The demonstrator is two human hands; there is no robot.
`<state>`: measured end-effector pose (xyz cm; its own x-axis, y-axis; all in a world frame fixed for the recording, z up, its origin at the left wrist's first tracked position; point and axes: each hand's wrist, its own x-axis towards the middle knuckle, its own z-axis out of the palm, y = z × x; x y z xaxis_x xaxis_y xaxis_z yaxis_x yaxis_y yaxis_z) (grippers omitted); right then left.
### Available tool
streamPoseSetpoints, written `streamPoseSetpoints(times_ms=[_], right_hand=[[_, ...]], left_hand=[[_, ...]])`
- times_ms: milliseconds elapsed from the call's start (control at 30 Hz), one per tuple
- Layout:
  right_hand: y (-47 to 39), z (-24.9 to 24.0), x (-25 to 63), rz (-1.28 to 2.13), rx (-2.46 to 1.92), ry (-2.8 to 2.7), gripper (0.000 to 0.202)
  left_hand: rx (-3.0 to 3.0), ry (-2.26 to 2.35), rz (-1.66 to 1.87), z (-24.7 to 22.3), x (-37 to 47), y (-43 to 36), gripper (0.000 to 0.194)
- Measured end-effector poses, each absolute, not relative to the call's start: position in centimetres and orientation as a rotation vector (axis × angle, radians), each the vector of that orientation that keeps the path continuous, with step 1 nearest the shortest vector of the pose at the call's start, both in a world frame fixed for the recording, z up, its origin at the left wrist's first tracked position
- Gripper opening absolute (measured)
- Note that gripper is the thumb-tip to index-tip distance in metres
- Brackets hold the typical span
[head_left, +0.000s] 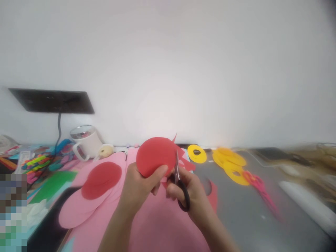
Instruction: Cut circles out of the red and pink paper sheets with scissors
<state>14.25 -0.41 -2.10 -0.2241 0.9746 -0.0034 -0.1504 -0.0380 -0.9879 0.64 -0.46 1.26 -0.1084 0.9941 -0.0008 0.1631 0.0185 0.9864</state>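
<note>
A pale wall [168, 70] is filling the upper part of the view, and below it a grey work surface [231, 217] is spreading out to the right. A pink paper sheet [165, 224] is lying under the forearms, with a fan of pink paper discs [76, 213] overlapping to its left. Between them and the wall, a white lidded mug [89, 143] is standing upright. The left hand [147, 180] is pinching the lower edge of a red paper disc [154, 154], thumb on top, and is holding it up in front of the body, above the pink sheet. The right hand [190, 189] is gripping black-handled scissors [177, 170], their blades pointing upward at the disc's right edge, where jagged red trimmings are sticking out; blur is hiding how far the blades are parted. More red paper discs [102, 180] are resting on the pink ones, while yellow paper discs [233, 161] and pink scissors [262, 192] are lying to the right. Trimming the red disc's outline seems to be the step in hand; the next move is probably calling for the left hand to be turning the paper while the blades are following the curve.
</note>
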Motion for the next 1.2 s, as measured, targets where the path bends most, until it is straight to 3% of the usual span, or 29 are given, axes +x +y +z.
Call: streamPoseSetpoints(times_ms=[767,1200], right_hand=[[-0.5,-2.3,14.2,1.477,-1.056,-1.192,0.013],[-0.4,-2.1,14.2,1.448,-0.888,-1.228,0.026]], left_hand=[[1.251,1.271,1.261,0.1,-0.1,0.4,0.048],[1.247,1.393,1.278,0.6,0.9,-0.3,0.047]])
